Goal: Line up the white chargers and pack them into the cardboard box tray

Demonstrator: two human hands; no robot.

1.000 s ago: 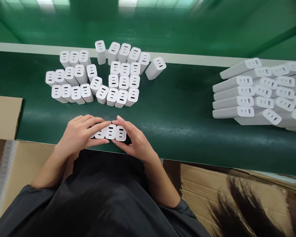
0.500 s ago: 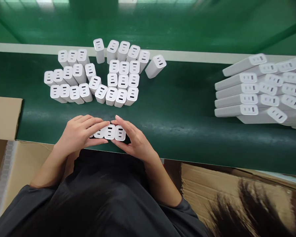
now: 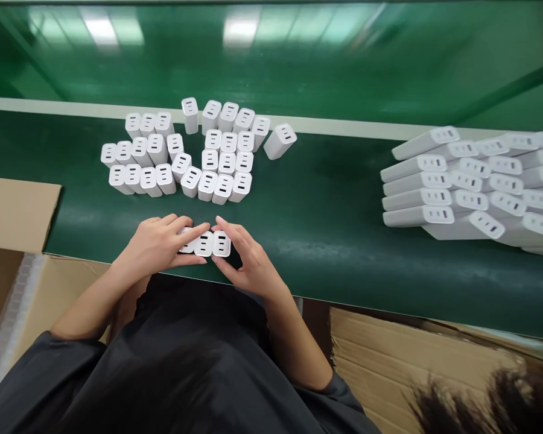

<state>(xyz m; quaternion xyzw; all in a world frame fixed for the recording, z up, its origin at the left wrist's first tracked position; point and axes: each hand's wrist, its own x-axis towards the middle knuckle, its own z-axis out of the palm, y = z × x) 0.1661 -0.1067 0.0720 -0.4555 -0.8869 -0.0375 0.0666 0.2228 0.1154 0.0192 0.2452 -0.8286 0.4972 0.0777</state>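
Head view: both hands press a short row of white chargers [image 3: 206, 243] together at the near edge of the green desk [image 3: 326, 241].
The left hand [image 3: 156, 247] and right hand [image 3: 248, 262] each keep a clenched grip on the row's ends; three port faces show, more may hide under the fingers. Beyond stands a cluster of upright chargers [image 3: 194, 160], roughly twenty-nine. Far right lies a stack of flat chargers [image 3: 470, 187], too overlapped to count. A cardboard box [image 3: 13, 211] sits left.

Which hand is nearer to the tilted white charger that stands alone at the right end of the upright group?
Right. The right hand lies below the tilted charger, slightly to its left; the left hand is farther left, also at the belt's near edge.
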